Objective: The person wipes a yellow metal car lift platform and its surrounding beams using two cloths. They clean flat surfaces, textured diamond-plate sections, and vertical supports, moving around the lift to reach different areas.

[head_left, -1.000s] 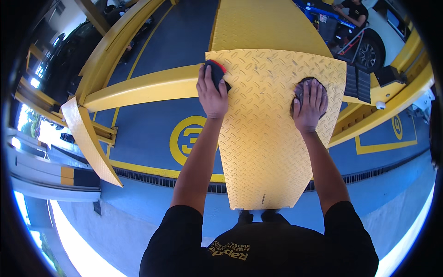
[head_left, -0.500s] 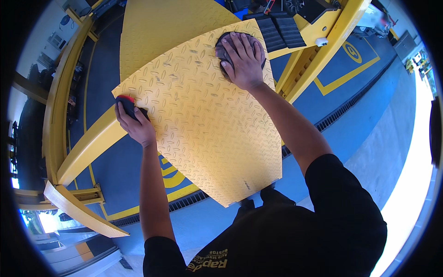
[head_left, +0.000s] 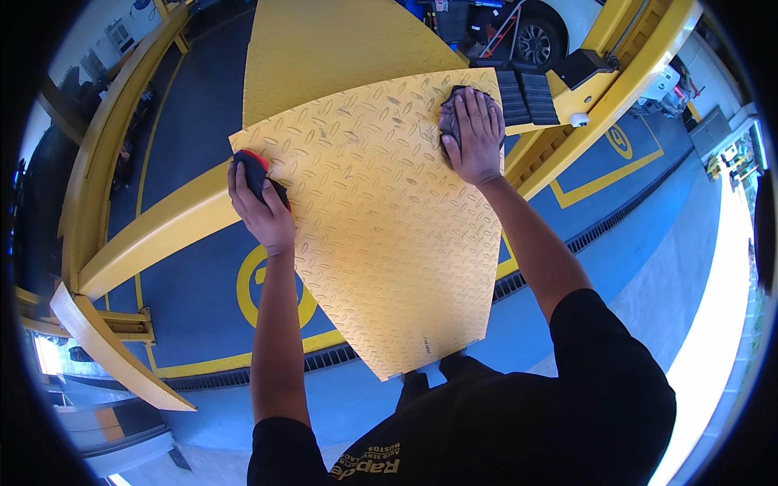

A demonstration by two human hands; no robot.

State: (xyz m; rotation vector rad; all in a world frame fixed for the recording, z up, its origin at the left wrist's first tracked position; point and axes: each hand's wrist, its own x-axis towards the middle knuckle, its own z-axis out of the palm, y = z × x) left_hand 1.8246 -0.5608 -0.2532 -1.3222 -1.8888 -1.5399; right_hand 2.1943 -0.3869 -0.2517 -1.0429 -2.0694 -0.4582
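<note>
A yellow steel ramp plate [head_left: 389, 219] with a raised tread pattern slopes down toward me. At its upper right corner my right hand [head_left: 480, 138] presses a dark, bunched cloth [head_left: 450, 121] against the surface, its fingers long and close together. My left hand [head_left: 263, 206] is curled round a black-and-red pad [head_left: 253, 168] at the plate's left edge. The pad's exact kind is partly hidden by my fingers. Dark scuffs show on the tread between the two hands.
Behind the plate stretches another yellow plate [head_left: 340, 49]. A yellow beam [head_left: 162, 231] runs left to a lift frame; a yellow post [head_left: 616, 97] rises at right. Black ribbed blocks [head_left: 527, 95] sit beside the corner. A car wheel [head_left: 536, 40] is beyond. A floor drain [head_left: 608, 223] crosses behind.
The view has shifted, so the plate and both hands appear lower and farther right. The right hand's fingers have drawn closer together, and its cloth looks more bunched. The left hand keeps its hold.
</note>
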